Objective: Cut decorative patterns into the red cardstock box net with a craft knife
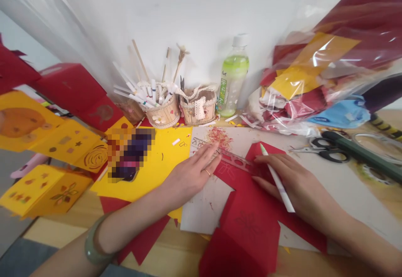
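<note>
Left hand [191, 172]: fingers [210, 153] spread flat, pressing the clear ruler [234, 158] onto the red paper [251, 210]; they grip nothing. Right hand [292, 180]: fingers closed around a white pen [278, 180], green tip at the ruler's edge, barrel running back over the hand.

Judgement: a clean line needs steady downward pressure along the ruler, the pen tip kept snug against its edge, and the paper flat (its folded flaps look apt to shift).

The ruler lies directly under the left fingertips and just ahead of the right ones. Red paper sits beneath the ruler, on a white sheet [204, 210]. Yellow paper [157, 164] lies left of the ruler, scissors [323, 149] right, a green bottle [232, 80] beyond it on the surface.
</note>
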